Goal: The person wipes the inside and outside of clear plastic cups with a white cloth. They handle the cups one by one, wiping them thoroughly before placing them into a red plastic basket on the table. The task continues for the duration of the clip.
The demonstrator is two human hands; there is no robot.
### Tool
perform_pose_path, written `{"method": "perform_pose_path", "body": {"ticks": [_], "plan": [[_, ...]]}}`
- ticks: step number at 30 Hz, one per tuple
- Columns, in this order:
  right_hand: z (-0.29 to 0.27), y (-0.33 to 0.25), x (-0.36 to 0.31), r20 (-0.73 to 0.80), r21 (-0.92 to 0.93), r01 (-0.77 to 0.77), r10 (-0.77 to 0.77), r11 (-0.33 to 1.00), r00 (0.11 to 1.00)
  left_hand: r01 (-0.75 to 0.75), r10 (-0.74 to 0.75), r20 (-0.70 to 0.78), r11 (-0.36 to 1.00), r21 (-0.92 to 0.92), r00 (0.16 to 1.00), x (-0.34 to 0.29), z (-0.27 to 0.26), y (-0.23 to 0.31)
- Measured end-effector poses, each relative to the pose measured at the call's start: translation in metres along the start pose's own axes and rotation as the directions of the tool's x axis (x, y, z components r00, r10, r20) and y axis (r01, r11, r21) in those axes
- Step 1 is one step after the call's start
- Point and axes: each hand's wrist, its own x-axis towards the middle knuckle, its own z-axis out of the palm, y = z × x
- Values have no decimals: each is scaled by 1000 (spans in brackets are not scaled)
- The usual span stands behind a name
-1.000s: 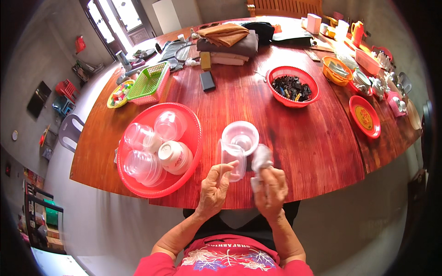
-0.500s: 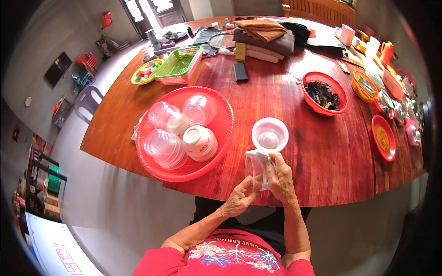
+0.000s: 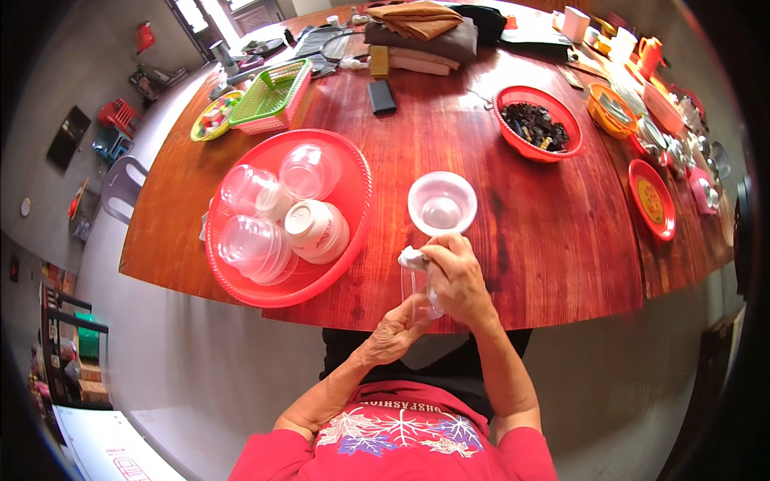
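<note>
Near the table's front edge my left hand (image 3: pixel 399 330) grips the lower side of a clear plastic container (image 3: pixel 407 282), probably a bowl, turned on its side. My right hand (image 3: pixel 457 276) is closed round a whitish-grey cloth (image 3: pixel 412 258) and presses it against the container's rim. Part of the cloth hangs down along the container. Just beyond my hands stands an upright white bowl (image 3: pixel 442 203). To the left, a large red round tray (image 3: pixel 353 232) carries stacks of upturned clear plastic bowls (image 3: pixel 255 244) and white paper cups or bowls (image 3: pixel 318 231).
Behind the tray are a green-and-pink basket (image 3: pixel 269 100) and a yellow basket (image 3: pixel 200 128). A black box-like object (image 3: pixel 382 97) lies before folded cloths (image 3: pixel 421 32). On the right are a red basket (image 3: pixel 571 120) with dark pieces, an orange basket (image 3: pixel 601 108) and a red plate (image 3: pixel 642 172).
My right hand has turned over the container's rim with the cloth, its back now facing up more. The view has shifted, so the table things sit further left and higher.
</note>
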Motion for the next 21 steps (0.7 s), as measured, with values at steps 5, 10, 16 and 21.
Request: {"method": "perform_pose_path", "body": {"ticks": [5,10,16,21], "plan": [[7,18,10,135,105,-281,267,954,954,-58,68,-75,990,126,995,5,10,-2],[21,-20,-27,1,-187,71,-72,980,997,-17,-8,-170,989,-144,985,2,-6,-7],[18,-16,-56,-85,-353,216,-262,910,961,-5,1,-70,999,-54,998,-2,0,1],[-15,3,-19,32,-61,-17,19,998,999,-140,117,159,980,142,980,-1,6,16]]}}
